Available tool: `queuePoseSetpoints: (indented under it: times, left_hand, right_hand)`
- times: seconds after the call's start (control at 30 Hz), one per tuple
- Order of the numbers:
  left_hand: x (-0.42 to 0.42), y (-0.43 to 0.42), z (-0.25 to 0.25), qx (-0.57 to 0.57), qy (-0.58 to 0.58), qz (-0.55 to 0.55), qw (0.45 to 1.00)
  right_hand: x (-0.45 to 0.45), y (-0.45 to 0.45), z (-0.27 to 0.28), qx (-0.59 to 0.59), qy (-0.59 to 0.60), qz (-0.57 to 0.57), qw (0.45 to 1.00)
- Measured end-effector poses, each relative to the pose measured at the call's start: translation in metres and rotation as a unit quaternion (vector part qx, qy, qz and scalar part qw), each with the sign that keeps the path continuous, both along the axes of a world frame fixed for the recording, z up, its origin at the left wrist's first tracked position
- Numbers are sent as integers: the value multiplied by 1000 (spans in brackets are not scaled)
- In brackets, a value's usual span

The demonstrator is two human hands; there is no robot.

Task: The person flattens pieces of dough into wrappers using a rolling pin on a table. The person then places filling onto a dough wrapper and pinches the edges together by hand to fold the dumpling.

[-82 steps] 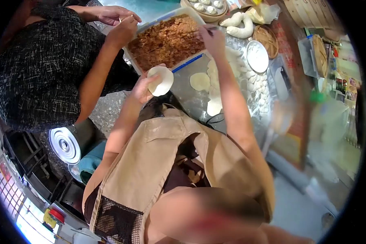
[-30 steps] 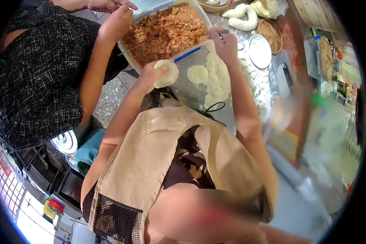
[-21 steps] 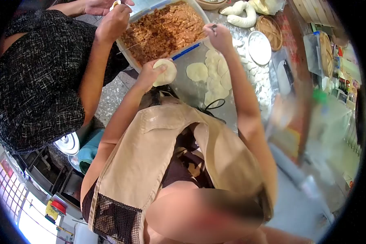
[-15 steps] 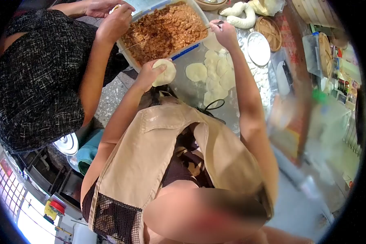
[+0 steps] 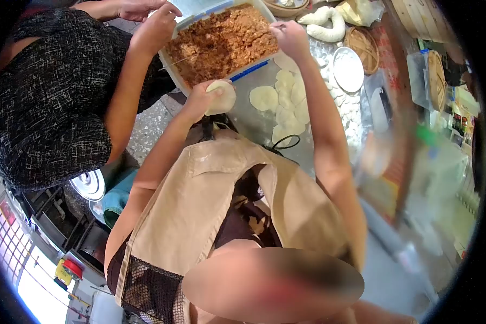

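A round, pale dough wrapper [image 5: 223, 99] rests in my left hand [image 5: 201, 100], with the thumb over its face. My right hand [image 5: 291, 39] is closed on a thin utensil at the right rim of a plastic tub [image 5: 173, 67]; most of the utensil is hidden. Reddish-brown minced filling [image 5: 224, 43] lies in the tub. One flat wrapper [image 5: 264, 99] lies on the metal table beside a cluster of overlapping wrappers [image 5: 287, 114], below my right forearm.
At the left, a co-worker's hands [image 5: 155, 24] pinch something small and pale above the tub's corner. A white bowl of flour [image 5: 348, 69], small dough pieces [image 5: 351, 116], a dough roll [image 5: 329, 27] and a woven lid [image 5: 363, 47] lie to the right.
My right hand has shifted slightly left to the tub's rim from further right. The left hand still holds the wrapper. The view has shifted a little.
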State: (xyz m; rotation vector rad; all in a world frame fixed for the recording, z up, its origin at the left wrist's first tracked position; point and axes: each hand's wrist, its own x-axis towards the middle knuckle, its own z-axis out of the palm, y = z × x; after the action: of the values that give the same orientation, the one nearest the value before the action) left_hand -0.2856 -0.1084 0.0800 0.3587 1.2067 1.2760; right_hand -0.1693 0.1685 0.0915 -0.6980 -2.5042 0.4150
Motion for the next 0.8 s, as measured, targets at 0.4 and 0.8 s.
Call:
queuePoseSetpoints:
  times: [0.4, 0.8]
  left_hand:
    - [0, 4, -1, 11, -37, 4, 999]
    - [2, 3, 2, -29, -7, 14, 999]
  right_hand:
    - [-32, -34, 47, -181, 81, 17, 980]
    - [-59, -1, -4, 41, 58, -53, 996]
